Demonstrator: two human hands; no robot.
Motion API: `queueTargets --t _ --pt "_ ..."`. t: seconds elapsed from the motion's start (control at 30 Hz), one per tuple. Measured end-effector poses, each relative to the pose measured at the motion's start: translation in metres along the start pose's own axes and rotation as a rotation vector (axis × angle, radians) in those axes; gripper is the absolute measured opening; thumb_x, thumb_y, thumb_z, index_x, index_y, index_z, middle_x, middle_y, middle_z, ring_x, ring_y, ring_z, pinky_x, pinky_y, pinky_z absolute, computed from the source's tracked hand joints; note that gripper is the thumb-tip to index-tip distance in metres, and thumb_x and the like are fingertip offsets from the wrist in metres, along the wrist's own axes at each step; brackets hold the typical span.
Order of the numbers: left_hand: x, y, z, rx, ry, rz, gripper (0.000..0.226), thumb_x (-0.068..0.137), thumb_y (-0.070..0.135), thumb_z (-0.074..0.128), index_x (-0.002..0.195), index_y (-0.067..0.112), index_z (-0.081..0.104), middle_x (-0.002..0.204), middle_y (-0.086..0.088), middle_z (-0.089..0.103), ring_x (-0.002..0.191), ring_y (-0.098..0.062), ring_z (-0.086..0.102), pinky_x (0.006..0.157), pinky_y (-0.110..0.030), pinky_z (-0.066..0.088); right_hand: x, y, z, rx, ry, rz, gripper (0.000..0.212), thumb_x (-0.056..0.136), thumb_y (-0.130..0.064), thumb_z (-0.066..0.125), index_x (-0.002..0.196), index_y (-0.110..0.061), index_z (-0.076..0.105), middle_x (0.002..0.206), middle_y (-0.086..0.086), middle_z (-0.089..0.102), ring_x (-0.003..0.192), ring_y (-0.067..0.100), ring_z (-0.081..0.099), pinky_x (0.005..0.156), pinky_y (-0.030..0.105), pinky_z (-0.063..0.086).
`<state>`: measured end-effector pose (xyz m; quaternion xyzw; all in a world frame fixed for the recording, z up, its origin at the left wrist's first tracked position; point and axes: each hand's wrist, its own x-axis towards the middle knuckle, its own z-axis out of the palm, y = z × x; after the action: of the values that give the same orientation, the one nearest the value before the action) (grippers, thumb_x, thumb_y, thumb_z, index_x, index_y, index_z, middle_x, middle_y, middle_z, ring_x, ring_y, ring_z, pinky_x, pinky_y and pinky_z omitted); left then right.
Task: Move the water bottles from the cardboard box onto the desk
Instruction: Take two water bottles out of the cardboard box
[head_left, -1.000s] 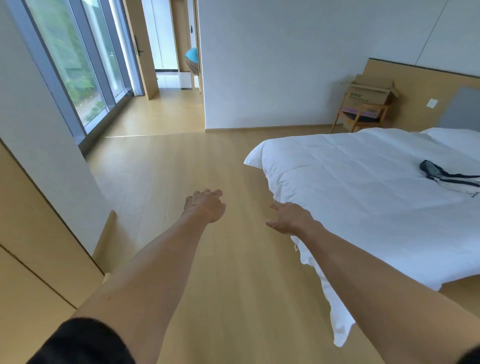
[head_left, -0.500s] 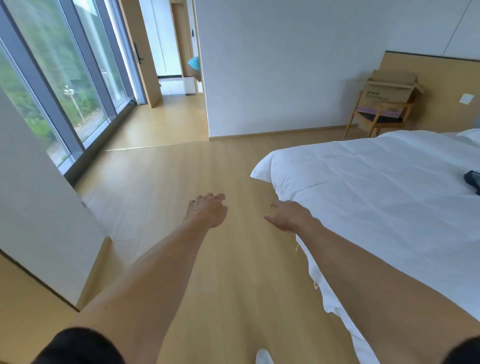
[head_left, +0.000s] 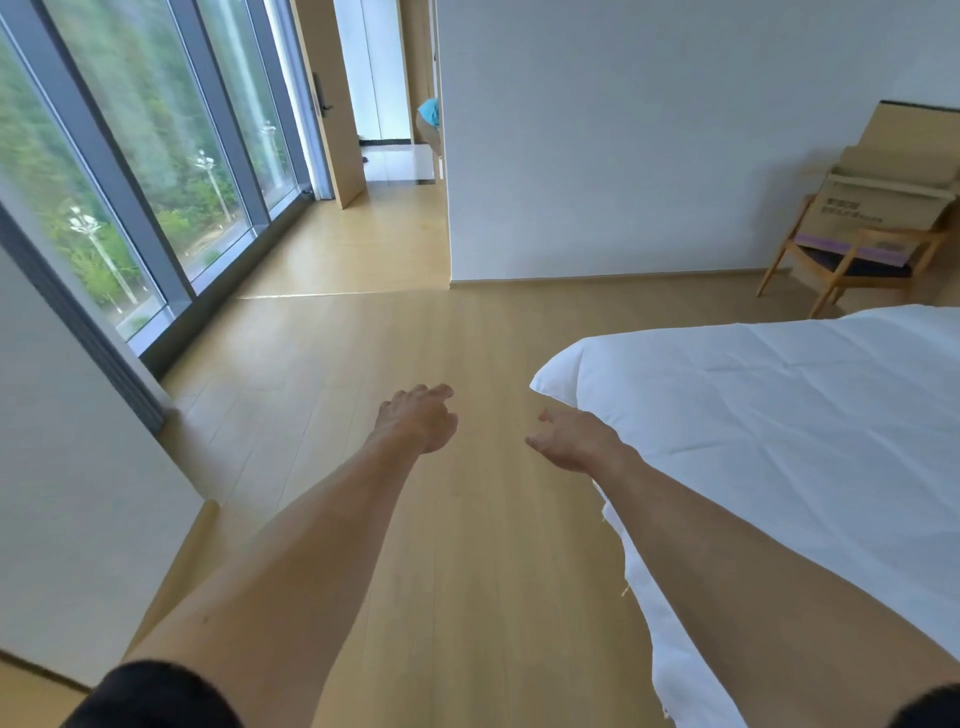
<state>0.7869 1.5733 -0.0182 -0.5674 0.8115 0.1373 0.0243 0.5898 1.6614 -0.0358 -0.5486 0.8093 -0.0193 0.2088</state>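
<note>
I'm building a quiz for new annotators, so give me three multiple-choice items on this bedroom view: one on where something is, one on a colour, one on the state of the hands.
1. Where does the brown cardboard box sit?
A. On the wooden armchair by the far wall
B. On the bed
C. On the floor by the window

2. What colour is the duvet on the bed?
A. Grey
B. White
C. Blue

3. What are the left hand and right hand doing?
A. Each grips a bottle
B. Both carry the box
C. Both are held out and hold nothing

Answers: 1 A, the box rests on the chair seat between its armrests. 2 B, the cover is plain white. 3 C, the loosely curled fingers hang over bare floor, with no bottle in view.
</note>
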Motion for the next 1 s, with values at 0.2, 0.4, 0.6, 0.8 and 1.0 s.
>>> queueTargets --t 0.2,0.4,0.6,0.8,1.0 --pt "0.101 -0.011 -0.003 -0.058 -0.023 -0.019 0.052 0.101 0.035 0.042 0.152 0.033 0.036 0.153 -0.005 0.043 0.138 -0.030 0.041 0.112 -0.042 0.032 0.089 -0.011 -0.019 -0.003 0.007 0.011 0.061 0.100 -0.055 0.043 0.154 -0.027 0.033 0.151 0.001 0.047 0.138 0.025 0.045 0.105 0.040 0.041" --pt "0.225 -0.029 -0.016 -0.088 -0.063 -0.001 0.051 0.100 0.039 0.043 0.151 0.034 0.037 0.153 -0.004 0.043 0.140 -0.029 0.040 0.112 -0.040 0.033 0.202 -0.035 -0.052 0.032 0.014 0.051 0.062 0.100 -0.055 0.045 0.154 -0.026 0.033 0.150 0.002 0.050 0.134 0.025 0.048 0.106 0.040 0.044" --pt "0.353 -0.052 -0.057 -0.070 -0.078 0.046 0.051 0.101 0.037 0.042 0.151 0.034 0.037 0.153 -0.004 0.043 0.139 -0.028 0.041 0.112 -0.040 0.033 0.317 -0.082 -0.100 0.041 0.010 0.109 0.063 0.099 -0.052 0.048 0.154 -0.027 0.034 0.152 0.003 0.046 0.138 0.025 0.045 0.107 0.038 0.042" --pt "0.457 -0.058 -0.076 -0.089 -0.099 0.087 0.053 0.098 0.031 0.043 0.151 0.035 0.038 0.152 -0.003 0.045 0.138 -0.028 0.043 0.112 -0.040 0.034 0.411 -0.111 -0.139 0.047 0.048 0.135 0.061 0.097 -0.049 0.050 0.152 -0.028 0.036 0.149 0.002 0.049 0.135 0.024 0.046 0.106 0.038 0.043" --pt "0.557 -0.053 -0.089 -0.081 -0.105 0.102 0.053 0.099 0.030 0.042 0.151 0.035 0.037 0.151 -0.002 0.045 0.138 -0.027 0.042 0.111 -0.040 0.032 0.507 -0.106 -0.159 0.022 0.035 0.164 0.061 0.097 -0.052 0.050 0.152 -0.028 0.036 0.147 0.000 0.051 0.134 0.024 0.047 0.107 0.038 0.043"
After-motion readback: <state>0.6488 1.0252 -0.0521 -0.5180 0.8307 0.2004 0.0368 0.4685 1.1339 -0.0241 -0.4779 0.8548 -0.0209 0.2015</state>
